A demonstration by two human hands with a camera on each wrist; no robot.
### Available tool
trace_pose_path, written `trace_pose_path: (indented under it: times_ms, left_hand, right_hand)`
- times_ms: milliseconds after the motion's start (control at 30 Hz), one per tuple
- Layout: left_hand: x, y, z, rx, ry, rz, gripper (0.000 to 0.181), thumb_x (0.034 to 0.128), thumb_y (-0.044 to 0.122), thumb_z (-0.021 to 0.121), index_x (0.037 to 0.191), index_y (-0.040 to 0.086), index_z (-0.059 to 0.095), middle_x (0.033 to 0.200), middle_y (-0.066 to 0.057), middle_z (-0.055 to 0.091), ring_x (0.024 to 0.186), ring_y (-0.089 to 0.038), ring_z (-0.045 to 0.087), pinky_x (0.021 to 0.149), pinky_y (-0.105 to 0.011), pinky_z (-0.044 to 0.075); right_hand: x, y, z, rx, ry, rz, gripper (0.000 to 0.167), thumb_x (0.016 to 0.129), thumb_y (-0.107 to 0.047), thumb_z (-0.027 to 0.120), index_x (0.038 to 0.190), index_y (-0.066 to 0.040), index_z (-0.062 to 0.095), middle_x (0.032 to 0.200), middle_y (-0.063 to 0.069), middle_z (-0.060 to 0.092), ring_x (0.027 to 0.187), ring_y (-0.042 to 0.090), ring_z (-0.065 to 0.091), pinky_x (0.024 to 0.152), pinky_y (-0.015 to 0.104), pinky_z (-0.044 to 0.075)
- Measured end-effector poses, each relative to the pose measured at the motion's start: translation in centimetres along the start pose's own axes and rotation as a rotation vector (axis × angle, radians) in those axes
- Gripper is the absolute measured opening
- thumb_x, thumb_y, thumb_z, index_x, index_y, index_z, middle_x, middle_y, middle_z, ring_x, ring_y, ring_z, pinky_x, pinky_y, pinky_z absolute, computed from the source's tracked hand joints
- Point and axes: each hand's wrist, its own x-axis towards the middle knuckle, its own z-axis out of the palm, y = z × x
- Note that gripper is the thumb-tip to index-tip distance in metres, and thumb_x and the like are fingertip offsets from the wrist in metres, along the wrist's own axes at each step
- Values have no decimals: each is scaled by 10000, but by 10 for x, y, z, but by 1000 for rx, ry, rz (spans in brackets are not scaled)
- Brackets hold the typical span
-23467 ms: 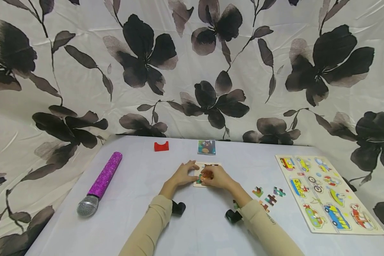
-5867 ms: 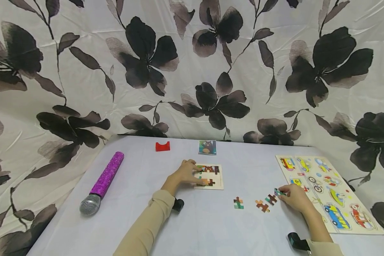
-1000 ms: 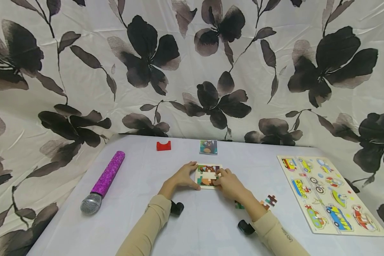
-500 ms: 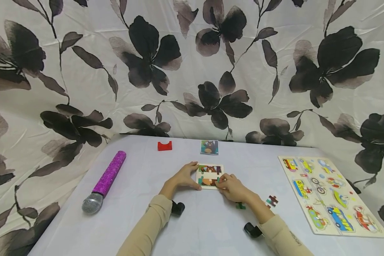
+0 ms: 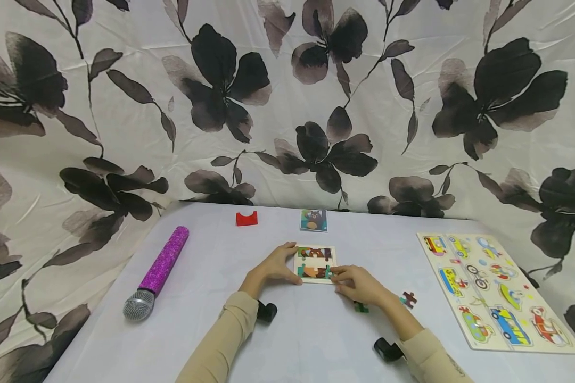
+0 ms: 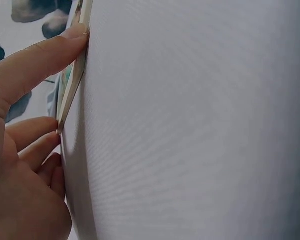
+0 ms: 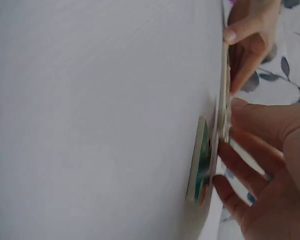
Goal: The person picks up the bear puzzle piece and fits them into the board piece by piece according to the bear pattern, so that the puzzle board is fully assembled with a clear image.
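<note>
A small wooden jigsaw board (image 5: pixel 335 260) with a bear picture lies mid-table. Pieces fill its upper and lower rows; between them runs a bare pale strip. My left hand (image 5: pixel 274 264) holds the board's left side, thumb at the near corner and fingers at the far one; the left wrist view shows this thumb (image 6: pixel 75 32) on the edge. At the lower right corner, my right hand (image 5: pixel 359 284) touches the board with relaxed fingers, beside a corner piece (image 5: pixel 328 273). A green jigsaw piece (image 7: pixel 199 162) lies close under that hand. Another loose piece (image 5: pixel 409 299) sits right of the wrist.
A bear picture card (image 5: pixel 313 220) and a red notched block (image 5: pixel 246 218) lie at the back. On the left is a purple glitter microphone (image 5: pixel 160 266); on the right, a large vehicle puzzle board (image 5: pixel 495 292). Black wrist cameras (image 5: pixel 388 349) sit near the sleeves.
Over the last second my right hand has moved right and nearer, from the board's right side to its lower right corner, where a piece now lies. My left hand stays on the board.
</note>
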Motion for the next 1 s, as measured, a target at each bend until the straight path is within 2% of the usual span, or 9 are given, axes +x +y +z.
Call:
trace_pose_path:
  times_ms: [67,167,333,433,500,633,767,867,1000]
  left_hand:
    - [-1,0,0,2,-2,-1,941,639,242,864,1405,-31,392,1509,-156,297,1416,-333,189,1125,-492,207]
    - [-1,-1,1,7,0,3,934,643,250,861,1401,-36,396,1508,-158,299,1416,-337,188,1121,-501,211]
    - [-1,-2,0,9,-6,-15,933,661,266,852,1416,-14,382,1523,-126,282,1427,-310,167,1128,-490,199]
    - [-1,-3,0,14,-7,-31,936,665,275,850,1425,2,377,1529,-110,275,1430,-295,160,1130,-489,195]
    - [-2,-4,0,23,-7,-32,937,665,277,849,1427,7,376,1530,-106,276,1431,-289,160,1131,-486,193]
    - [-2,-3,0,33,-7,-17,934,666,280,844,1424,-3,375,1526,-121,280,1427,-303,166,1128,-497,194]
    - [-2,-1,0,34,-2,-18,934,667,281,843,1422,-9,376,1524,-123,283,1426,-304,170,1129,-495,192]
    - [-1,-1,0,39,0,-18,935,666,279,846,1421,-10,377,1524,-124,284,1426,-304,171,1129,-493,193]
    - [-1,0,1,38,-5,-16,930,670,278,845,1423,-3,377,1526,-121,280,1428,-301,164,1129,-498,188]
  right_hand:
    - [-9,4,-6,72,50,52,292,879,-50,634,1146,69,638,1280,234,550,1134,393,545,878,460,495]
    - [-28,10,-19,114,145,140,309,871,-51,647,1157,64,628,1254,250,555,1073,384,578,814,417,531]
    - [-70,21,-44,41,248,327,375,835,-99,703,1174,40,622,1166,222,610,1011,360,592,803,443,527]
    - [-94,29,-56,-3,260,405,432,804,-128,737,1175,56,613,1130,239,623,959,352,598,772,456,523]
    - [-107,33,-61,-22,239,461,475,792,-163,750,1181,65,601,1129,249,621,940,342,597,757,454,517]
    - [-124,41,-63,-53,201,555,529,762,-213,773,1174,71,602,1079,239,635,903,296,589,720,402,493]
    - [-129,46,-60,-81,192,575,532,747,-248,782,1123,95,625,949,157,639,811,210,519,651,312,423]
    - [-128,45,-56,-97,199,560,503,744,-265,784,1066,99,652,887,89,621,750,169,459,606,278,385]
    - [-126,41,-54,-81,204,547,349,756,-207,773,970,58,694,786,33,590,689,138,441,565,252,364]
